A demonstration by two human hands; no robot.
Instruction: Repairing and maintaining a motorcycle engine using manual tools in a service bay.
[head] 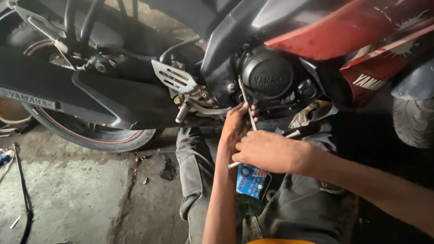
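Note:
I crouch beside a red and black motorcycle [343,31]. My right hand [266,151] is closed around the handle of a long thin metal wrench [247,110], whose shaft runs up to the black engine cover [266,79]. My left hand [236,124] reaches up beside the shaft, fingers touching it near the bottom of the engine. A blue card packet [251,180] lies on my grey trouser leg just below the right hand.
A silver footrest and heel plate [174,77] jut out left of the engine. The rear wheel [90,135] stands at left on a cracked concrete floor [68,194], the front tyre [413,119] at right. Small tools [7,158] lie at the far left.

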